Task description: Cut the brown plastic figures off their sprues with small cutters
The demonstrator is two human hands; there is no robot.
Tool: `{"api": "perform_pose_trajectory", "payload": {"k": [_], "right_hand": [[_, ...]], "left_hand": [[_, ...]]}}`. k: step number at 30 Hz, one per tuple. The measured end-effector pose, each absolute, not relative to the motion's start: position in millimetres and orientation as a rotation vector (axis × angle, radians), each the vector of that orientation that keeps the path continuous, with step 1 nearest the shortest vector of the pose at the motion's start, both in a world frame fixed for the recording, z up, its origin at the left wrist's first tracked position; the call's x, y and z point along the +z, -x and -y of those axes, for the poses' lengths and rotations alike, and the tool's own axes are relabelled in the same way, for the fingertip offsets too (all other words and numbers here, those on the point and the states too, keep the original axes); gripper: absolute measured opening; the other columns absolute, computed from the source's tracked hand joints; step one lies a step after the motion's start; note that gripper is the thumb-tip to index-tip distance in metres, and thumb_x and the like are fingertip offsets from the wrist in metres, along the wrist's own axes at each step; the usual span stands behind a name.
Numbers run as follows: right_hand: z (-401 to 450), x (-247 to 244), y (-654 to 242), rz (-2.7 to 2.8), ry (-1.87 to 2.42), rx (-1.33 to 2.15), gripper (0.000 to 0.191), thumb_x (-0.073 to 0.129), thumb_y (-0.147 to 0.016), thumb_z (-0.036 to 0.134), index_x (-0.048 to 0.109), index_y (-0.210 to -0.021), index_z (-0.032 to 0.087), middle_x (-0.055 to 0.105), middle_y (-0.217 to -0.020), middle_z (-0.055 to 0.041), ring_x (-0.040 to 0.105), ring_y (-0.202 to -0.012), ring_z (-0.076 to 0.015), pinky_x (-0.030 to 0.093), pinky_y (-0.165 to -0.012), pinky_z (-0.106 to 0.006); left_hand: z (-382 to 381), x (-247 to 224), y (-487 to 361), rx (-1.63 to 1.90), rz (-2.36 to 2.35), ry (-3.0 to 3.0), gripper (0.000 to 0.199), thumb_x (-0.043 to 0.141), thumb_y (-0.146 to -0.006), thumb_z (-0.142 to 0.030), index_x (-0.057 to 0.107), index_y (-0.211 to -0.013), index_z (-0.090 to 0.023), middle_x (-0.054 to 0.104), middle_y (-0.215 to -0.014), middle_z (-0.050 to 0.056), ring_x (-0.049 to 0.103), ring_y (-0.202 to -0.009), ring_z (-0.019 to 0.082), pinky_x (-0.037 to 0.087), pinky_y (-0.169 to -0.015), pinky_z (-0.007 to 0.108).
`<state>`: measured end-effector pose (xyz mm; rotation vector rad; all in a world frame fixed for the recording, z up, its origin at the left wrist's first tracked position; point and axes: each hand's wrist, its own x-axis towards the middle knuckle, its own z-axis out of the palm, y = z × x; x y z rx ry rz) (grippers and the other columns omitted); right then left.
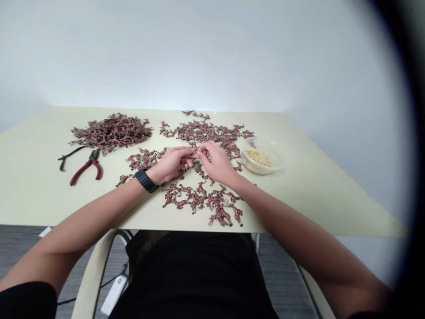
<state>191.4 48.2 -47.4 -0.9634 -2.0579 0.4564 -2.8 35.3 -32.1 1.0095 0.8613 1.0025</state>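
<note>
Left hand [171, 164] with black watch [144, 180] and right hand [215, 163] together above the pale green table [33, 190], fingertips [193, 152] pressed close, anything held between them too small to tell. Loose reddish-brown figurines [202, 199] scattered around and beneath both hands, a dense heap [111, 133] at far left beside red-handled pliers [88, 167]; near the right hand, a clear plastic tub [250, 144] of pale grains [259, 157]
</note>
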Motion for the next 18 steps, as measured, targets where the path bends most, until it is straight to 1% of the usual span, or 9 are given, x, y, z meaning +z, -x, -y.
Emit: {"api": "perform_pose_trajectory", "payload": {"k": [5, 8, 11, 14, 18], "right_hand": [[-46.7, -45.7, -190.4, 2.025, 0.959, 0.490, 0.011, 0.048, -0.102, 0.026, 0.056, -0.095, 0.022, 0.061, -0.099, -0.0077, 0.057, -0.096, -0.0241, 0.045, -0.085, -0.037], [-46.5, -45.6, -189.9, 1.980, 0.989, 0.557, 0.014, 0.049, -0.103, 0.030, 0.058, -0.095, 0.023, 0.063, -0.097, -0.0067, 0.058, -0.094, -0.0236, 0.045, -0.082, -0.037], [-46.1, -46.5, -188.8, 1.914, 1.005, 0.681, 0.017, 0.050, -0.104, 0.036, 0.059, -0.097, 0.023, 0.066, -0.097, -0.0053, 0.059, -0.089, -0.0223, 0.046, -0.080, -0.036], [-45.6, -47.2, -186.8, 1.848, 0.979, 0.832, 0.020, 0.049, -0.105, 0.040, 0.059, -0.098, 0.024, 0.070, -0.100, -0.0046, 0.062, -0.089, -0.0215, 0.047, -0.079, -0.035], [-45.4, -46.6, -184.3, 1.772, 0.955, 0.969, 0.022, 0.051, -0.104, 0.044, 0.058, -0.099, 0.024, 0.074, -0.103, -0.0051, 0.066, -0.093, -0.0215, 0.050, -0.084, -0.036]], "left_hand": [[-36.3, -32.6, 3.1, 1.021, -0.867, -0.994, 0.016, 0.074, -0.092, -0.022, 0.073, -0.099, -0.008, 0.076, -0.101, 0.013, 0.062, -0.062, 0.006, 0.051, -0.057, 0.017], [-36.9, -34.1, 3.4, 1.026, -0.839, -0.972, 0.016, 0.075, -0.092, -0.022, 0.074, -0.100, -0.008, 0.076, -0.101, 0.012, 0.061, -0.063, 0.006, 0.051, -0.058, 0.017], [-37.7, -35.5, 3.1, 1.024, -0.807, -0.918, 0.015, 0.073, -0.094, -0.021, 0.074, -0.102, -0.008, 0.075, -0.100, 0.010, 0.058, -0.063, 0.005, 0.050, -0.058, 0.015], [-38.6, -36.4, 2.4, 1.009, -0.772, -0.859, 0.014, 0.070, -0.096, -0.021, 0.074, -0.102, -0.009, 0.074, -0.095, 0.007, 0.055, -0.061, 0.004, 0.049, -0.058, 0.014], [-39.7, -37.7, 2.0, 0.997, -0.725, -0.791, 0.012, 0.068, -0.098, -0.020, 0.074, -0.098, -0.010, 0.073, -0.090, 0.006, 0.052, -0.059, 0.005, 0.049, -0.058, 0.015]]}}
